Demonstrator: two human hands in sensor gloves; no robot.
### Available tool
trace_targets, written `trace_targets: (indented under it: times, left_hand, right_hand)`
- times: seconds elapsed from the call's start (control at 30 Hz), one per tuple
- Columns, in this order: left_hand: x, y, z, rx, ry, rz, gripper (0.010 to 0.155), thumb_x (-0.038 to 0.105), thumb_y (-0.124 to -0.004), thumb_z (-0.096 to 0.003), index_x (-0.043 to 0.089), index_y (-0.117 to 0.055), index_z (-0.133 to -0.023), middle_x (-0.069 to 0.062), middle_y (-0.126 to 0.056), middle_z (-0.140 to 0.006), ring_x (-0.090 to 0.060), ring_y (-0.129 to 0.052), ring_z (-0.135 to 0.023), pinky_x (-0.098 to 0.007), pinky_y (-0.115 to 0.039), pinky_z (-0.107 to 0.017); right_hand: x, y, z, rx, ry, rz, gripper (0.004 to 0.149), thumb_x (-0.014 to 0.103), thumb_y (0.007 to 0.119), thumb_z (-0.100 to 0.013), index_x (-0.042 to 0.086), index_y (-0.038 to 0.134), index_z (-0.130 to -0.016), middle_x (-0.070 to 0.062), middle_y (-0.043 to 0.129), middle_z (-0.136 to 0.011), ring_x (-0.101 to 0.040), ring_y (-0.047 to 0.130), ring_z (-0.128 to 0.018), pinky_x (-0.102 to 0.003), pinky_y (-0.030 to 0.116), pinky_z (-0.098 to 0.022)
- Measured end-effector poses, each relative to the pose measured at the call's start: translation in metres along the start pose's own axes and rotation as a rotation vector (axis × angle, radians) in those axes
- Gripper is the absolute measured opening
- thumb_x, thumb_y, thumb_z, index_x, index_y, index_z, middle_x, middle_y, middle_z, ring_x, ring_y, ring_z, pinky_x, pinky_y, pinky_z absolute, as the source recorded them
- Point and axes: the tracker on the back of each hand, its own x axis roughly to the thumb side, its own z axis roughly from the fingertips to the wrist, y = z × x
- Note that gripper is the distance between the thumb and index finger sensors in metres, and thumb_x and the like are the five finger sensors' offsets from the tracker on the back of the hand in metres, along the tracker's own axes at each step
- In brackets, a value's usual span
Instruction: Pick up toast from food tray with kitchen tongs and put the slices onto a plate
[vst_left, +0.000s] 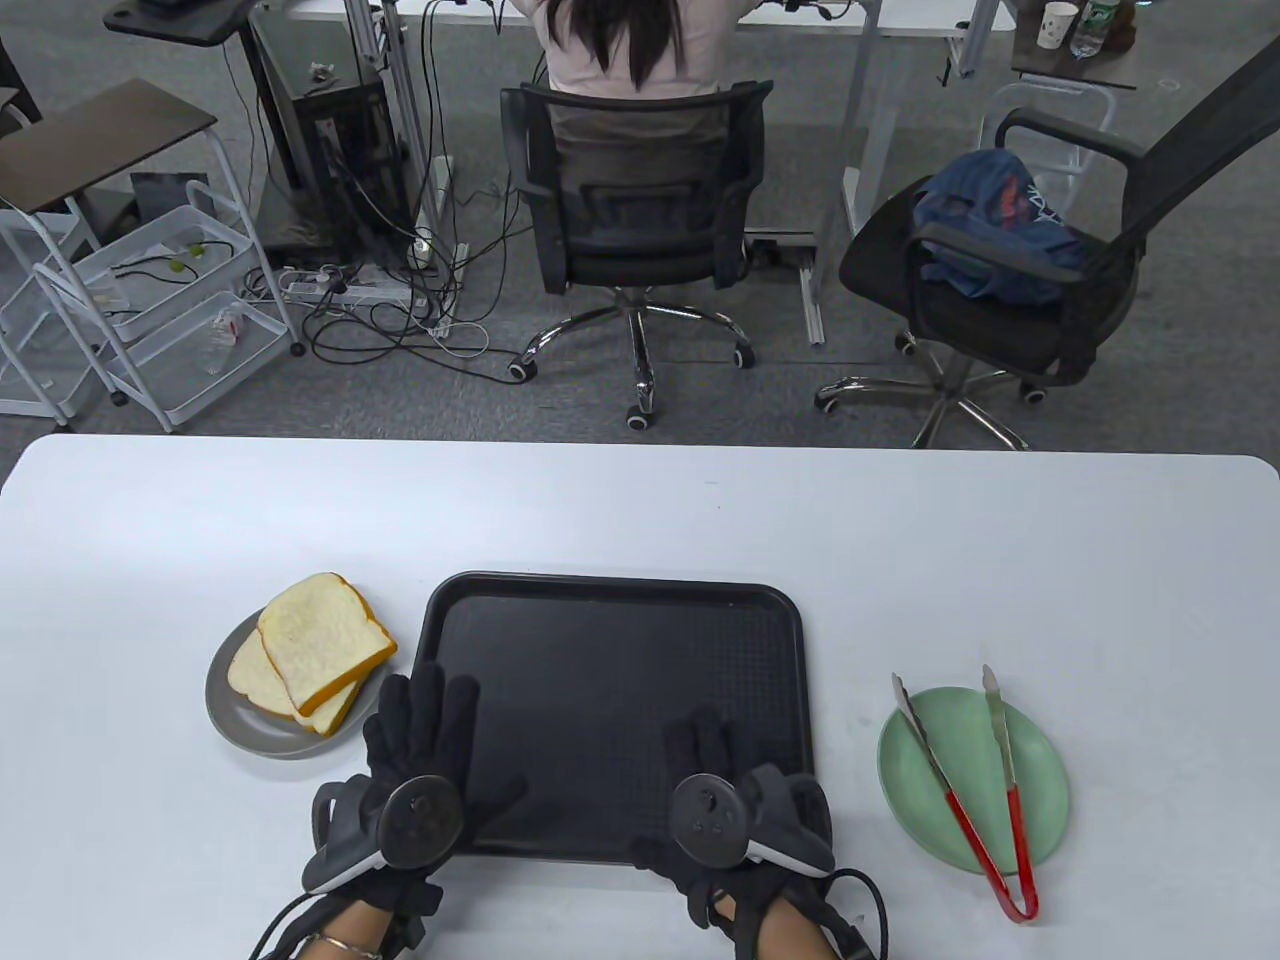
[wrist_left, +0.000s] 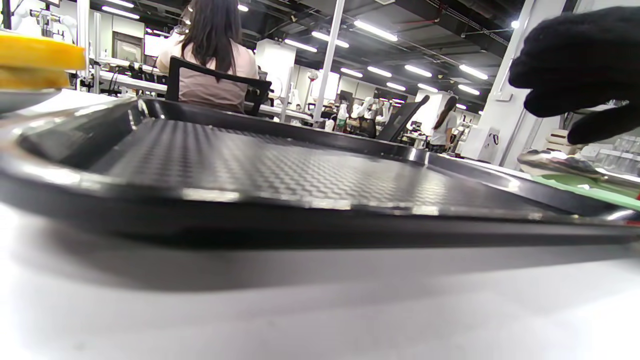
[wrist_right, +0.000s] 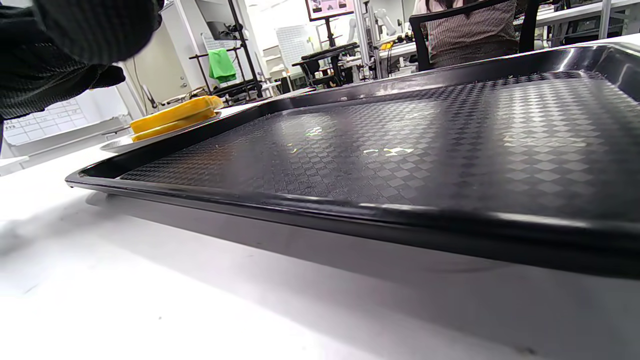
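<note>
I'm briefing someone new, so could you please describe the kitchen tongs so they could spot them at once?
Start at the large black plastic food tray in the middle of the white table. To its right sits a round pale green plate, and the metal tongs with red handles lie open across it. Nothing else there is red.
</note>
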Motion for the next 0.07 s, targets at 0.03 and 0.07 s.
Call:
trace_targets:
  times: [0.03, 0.07]
  left_hand:
    - [0.0, -0.0002, 0.0002, -0.001, 0.001, 0.0, 0.101, 0.069, -0.044, -0.0675, 0.0, 0.009, -0.12, -0.041, 0.012, -0.117, -0.071, 0.003, -0.099, -0.08, -0.023, -0.072]
    - [0.0, -0.0002, 0.0006, -0.004, 0.001, -0.001, 0.101, 0.069, -0.044, -0.0675, 0.0, 0.009, -0.12, -0.041, 0.012, -0.117, -0.071, 0.002, -0.099, -0.08, -0.023, -0.072]
  right_hand:
    - [0.0001, -0.0001, 0.0, 0.0, 0.0, -0.001, 0.105, 0.06, 0.074, -0.041, 0.0, 0.009, -0.098, -0.037, 0.011, -0.103, -0.069, 0.021, -0.082, -0.077, 0.044, -0.051]
    - [0.0001, 0.0002, -0.0002, 0.002, -0.002, -0.003, 0.105, 0.06, 0.074, -0.041, 0.0, 0.009, -0.098, -0.037, 0.011, -0.103, -0.069, 0.022, -0.082, -0.077, 0.044, -0.051]
